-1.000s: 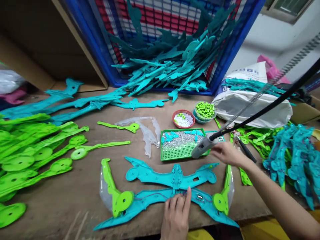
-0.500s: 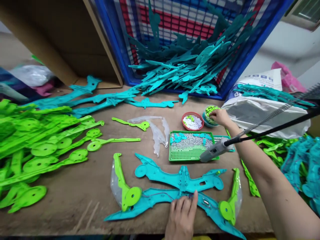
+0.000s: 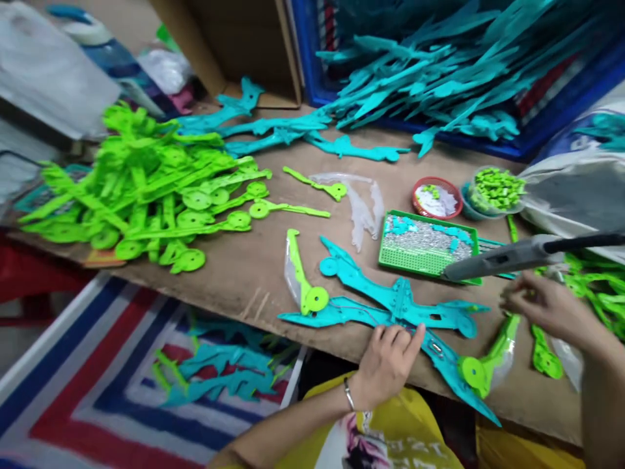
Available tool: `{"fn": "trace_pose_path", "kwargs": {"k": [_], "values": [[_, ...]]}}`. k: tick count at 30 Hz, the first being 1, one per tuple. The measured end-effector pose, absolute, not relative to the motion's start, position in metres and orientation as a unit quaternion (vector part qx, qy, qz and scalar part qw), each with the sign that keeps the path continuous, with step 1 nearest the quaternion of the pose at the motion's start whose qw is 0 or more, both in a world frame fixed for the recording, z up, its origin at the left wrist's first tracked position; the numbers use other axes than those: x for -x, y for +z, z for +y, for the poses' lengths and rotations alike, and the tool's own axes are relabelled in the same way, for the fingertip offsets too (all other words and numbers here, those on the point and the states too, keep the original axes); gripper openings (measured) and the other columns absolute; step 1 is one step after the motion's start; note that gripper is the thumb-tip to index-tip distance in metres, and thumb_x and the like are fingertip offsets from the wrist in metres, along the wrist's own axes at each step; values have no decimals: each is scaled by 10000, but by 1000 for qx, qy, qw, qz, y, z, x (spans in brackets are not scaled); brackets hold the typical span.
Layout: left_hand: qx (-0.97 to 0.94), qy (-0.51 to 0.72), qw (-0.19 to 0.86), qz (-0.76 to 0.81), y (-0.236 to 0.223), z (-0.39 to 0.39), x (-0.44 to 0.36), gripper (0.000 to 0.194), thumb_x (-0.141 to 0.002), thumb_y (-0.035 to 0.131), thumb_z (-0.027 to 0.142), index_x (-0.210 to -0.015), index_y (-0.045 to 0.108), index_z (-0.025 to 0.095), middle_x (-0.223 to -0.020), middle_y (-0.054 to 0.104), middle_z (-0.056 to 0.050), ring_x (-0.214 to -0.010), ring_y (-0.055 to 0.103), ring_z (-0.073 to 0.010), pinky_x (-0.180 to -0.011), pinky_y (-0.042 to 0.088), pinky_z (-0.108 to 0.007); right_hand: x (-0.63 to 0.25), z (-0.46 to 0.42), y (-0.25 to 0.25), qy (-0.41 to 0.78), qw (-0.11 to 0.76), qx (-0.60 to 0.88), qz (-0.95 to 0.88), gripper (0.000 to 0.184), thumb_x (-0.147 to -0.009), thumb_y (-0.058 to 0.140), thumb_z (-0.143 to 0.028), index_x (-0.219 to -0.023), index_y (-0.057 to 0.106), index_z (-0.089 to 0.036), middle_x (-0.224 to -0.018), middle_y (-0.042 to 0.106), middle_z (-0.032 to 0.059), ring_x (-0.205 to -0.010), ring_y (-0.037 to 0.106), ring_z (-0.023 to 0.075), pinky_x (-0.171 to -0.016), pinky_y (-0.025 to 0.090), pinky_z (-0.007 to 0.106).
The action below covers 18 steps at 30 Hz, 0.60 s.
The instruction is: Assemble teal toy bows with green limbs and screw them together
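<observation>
My left hand [image 3: 388,361] lies over the near edge of a long turquoise plastic part [image 3: 342,311], its thumb hidden. A thin wire runs inside this bow-shaped part. Lime-green limbs with round discs, a left one [image 3: 315,299] and a right one [image 3: 473,374], sit at its two ends with clear plastic pieces behind them. Just beyond lies a second turquoise part [image 3: 366,277], touching it near the middle. My right hand [image 3: 547,303], fingers pinched together, hovers above the right limb's tip. Whatever the pinch holds is too small and blurred to name.
A green basket [image 3: 415,260] holds screws and turquoise bits. Behind are a red basket [image 3: 424,212] and a tub of small green pieces [image 3: 498,192]. An electric screwdriver [image 3: 498,260] hangs over the basket. Lime-green parts [image 3: 161,195] pile up left; a blue crate [image 3: 312,85] stands behind.
My right hand has left the tub of green pieces and come nearer, down to the right limb. My left hand stays on the turquoise part. The view has swung left and down.
</observation>
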State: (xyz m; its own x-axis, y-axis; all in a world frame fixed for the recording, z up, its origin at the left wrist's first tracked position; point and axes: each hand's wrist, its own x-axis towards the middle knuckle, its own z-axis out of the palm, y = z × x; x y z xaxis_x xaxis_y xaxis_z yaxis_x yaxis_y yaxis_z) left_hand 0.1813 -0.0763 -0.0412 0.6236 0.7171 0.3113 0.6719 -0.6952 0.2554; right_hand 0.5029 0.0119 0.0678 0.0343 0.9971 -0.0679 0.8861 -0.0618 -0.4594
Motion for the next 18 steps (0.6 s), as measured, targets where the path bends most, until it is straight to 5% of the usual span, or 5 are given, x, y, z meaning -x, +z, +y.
{"fn": "trace_pose_path", "kwargs": {"k": [2, 4, 6, 11, 18], "values": [[-900, 187, 60, 390, -42, -77, -182, 533, -990, 413, 162, -1517, 360, 109, -992, 579, -74, -980, 549, -219, -787, 415, -386, -477, -19, 73, 342, 69, 622, -701, 140, -842, 662, -407, -771, 666, -286, -682, 708, 64, -533, 660, 203, -456, 511, 301], [-901, 182, 68, 388, -42, -77, -182, 534, -994, 405, 168, -1522, 341, 112, -986, 582, -70, -975, 549, -214, -779, 409, -381, -438, -32, 81, 374, 72, 552, -742, 129, -874, 653, -413, -881, 706, -295, -818, 738, 60, -724, 718, 224, -613, 586, 326], [-899, 187, 79, 388, -40, -76, -182, 522, -998, 399, 174, -1515, 348, 120, -967, 584, -63, -952, 547, -209, -755, 399, -373, -392, -24, 86, 369, 103, 492, -782, 136, -924, 611, -361, -941, 726, -292, -923, 742, 63, -877, 719, 221, -769, 597, 342], [-898, 182, 82, 392, -36, -75, -181, 510, -1001, 418, 195, -1503, 367, 123, -917, 580, -52, -891, 539, -203, -726, 380, -369, -295, 55, 66, 268, 218, 407, -846, 243, -967, 494, -217, -995, 736, -218, -1010, 709, 102, -939, 687, 204, -805, 564, 336], [-901, 192, 72, 383, -37, -75, -181, 504, -993, 424, 187, -1486, 378, 93, -932, 556, -59, -911, 531, -203, -729, 378, -368, -238, 121, 14, 252, 213, 399, -856, 241, -910, 559, -192, -1147, 597, -184, -991, 737, 83, -893, 698, 201, -837, 549, 347]]}}
